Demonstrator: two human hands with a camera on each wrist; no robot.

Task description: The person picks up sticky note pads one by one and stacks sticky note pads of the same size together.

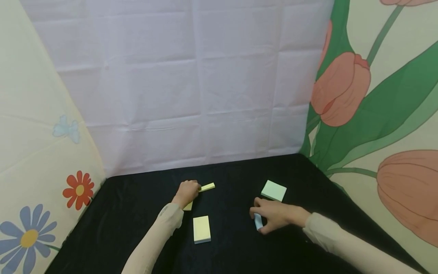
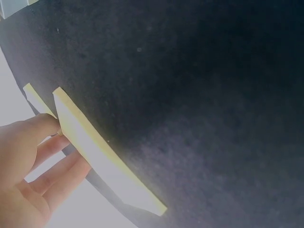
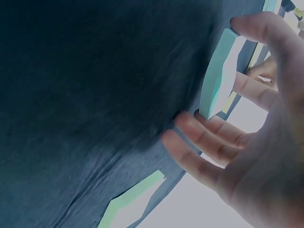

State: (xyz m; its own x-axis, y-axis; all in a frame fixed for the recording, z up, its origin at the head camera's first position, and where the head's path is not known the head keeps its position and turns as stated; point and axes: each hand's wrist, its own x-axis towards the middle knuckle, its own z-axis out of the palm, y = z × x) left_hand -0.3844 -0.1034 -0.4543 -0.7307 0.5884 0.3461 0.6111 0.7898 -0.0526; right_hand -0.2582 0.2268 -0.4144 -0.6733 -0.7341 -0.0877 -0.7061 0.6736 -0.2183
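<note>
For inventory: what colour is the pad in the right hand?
The pad is light blue, clearest in the head view.

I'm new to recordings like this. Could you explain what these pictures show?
There's no machine: a person works with bare hands. The wide picture comes from a camera worn on the head; the other two, from cameras on the left and right wrists. On the black cloth lie a green pad and a yellow pad with a bluish edge. The right hand holds a blue pad between thumb and fingers. The left hand is at two more yellow pieces; whether it grips one is hard to tell.
</note>
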